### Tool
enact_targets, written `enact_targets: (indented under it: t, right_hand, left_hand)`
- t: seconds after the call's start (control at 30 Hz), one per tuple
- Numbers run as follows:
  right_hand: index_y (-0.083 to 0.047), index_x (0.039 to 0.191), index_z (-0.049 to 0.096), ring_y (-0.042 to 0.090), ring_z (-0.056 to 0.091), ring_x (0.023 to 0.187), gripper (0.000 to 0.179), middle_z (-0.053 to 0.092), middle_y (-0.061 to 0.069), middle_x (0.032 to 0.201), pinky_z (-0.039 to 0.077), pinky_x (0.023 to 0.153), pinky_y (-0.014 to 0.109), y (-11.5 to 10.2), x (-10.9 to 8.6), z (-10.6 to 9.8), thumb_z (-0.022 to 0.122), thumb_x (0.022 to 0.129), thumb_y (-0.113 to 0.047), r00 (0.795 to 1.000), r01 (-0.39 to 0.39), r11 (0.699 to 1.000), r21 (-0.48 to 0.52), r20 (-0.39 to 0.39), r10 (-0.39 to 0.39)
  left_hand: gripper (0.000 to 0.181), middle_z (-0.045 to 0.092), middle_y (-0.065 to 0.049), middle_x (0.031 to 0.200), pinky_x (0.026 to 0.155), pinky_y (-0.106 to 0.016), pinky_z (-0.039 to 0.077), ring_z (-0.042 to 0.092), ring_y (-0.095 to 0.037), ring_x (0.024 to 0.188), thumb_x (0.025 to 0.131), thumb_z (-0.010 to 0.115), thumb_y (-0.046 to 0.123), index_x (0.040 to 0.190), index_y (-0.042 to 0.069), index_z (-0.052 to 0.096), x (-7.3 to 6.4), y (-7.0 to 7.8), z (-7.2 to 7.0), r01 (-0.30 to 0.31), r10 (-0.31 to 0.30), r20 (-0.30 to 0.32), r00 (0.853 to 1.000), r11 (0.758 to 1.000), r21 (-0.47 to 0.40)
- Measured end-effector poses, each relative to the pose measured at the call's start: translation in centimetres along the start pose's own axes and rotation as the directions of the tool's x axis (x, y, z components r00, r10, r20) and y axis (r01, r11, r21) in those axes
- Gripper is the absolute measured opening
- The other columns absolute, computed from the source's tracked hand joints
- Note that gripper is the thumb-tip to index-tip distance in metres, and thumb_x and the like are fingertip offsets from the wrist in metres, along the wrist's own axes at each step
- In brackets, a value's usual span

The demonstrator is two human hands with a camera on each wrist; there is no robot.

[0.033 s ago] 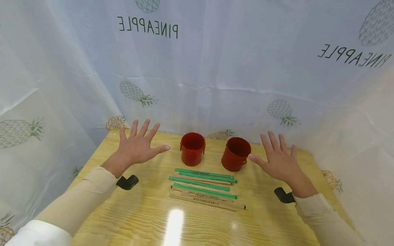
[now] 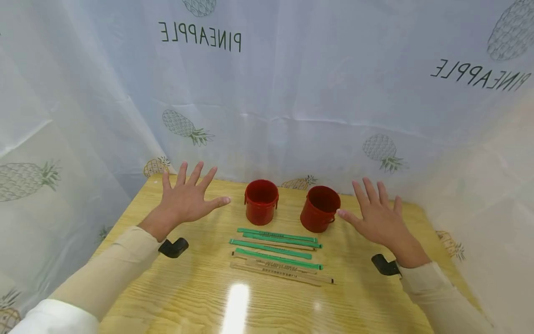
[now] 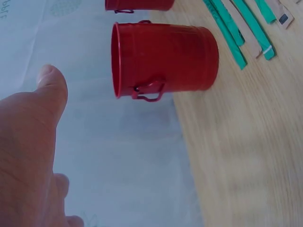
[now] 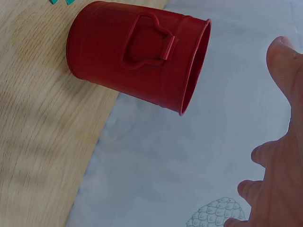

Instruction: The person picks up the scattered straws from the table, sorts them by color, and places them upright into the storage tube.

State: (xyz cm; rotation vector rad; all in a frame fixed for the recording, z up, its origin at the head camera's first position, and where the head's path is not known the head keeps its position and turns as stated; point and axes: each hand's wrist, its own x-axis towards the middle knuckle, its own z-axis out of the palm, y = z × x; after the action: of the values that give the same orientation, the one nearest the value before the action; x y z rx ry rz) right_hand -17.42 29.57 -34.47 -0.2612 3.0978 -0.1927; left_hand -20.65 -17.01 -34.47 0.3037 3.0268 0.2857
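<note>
Hanging over the far left corner area of the wooden surface (image 2: 167, 297), the left hand (image 2: 183, 202) shows me straight fingers spread well apart, holding nothing. I see the right hand (image 2: 379, 220) toward the far right corner, its fingers apart too and its grip unloaded. Upright near the far edge stand the left red bucket (image 2: 260, 215), nearer the left hand, and the right red bucket (image 2: 314, 219), just beside the right thumb; the right wrist view shows me a gap between thumb and rim. Between the buckets and the near edge, I see green sticks (image 2: 271, 249) and tan sticks (image 2: 300, 278) lying nearly parallel, slanting slightly against the far edge. Behind that edge I see a pineapple-printed curtain (image 2: 267, 148); black fittings (image 2: 174, 248) sit by both wrists.
</note>
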Motion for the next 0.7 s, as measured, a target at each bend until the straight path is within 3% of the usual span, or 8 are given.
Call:
enact_targets:
  t: [0.7]
  right_hand:
    - [-0.016,0.169,0.011,0.054,-0.002,0.160,0.100,0.005,0.019,0.176,-0.005,0.114,0.086,-2.1,-1.1,1.4,0.047,0.097,-0.076,0.998,0.063,0.998,0.008,-0.002,-0.063]
  left_hand:
    - [0.103,-0.003,-0.015,0.177,0.118,-0.081,-0.013,-0.013,-0.053,0.159,0.091,0.038,0.088,0.169,0.029,0.006,0.0,1.0,0.9,-0.005,0.005,-0.009,1.000,1.000,-0.023]
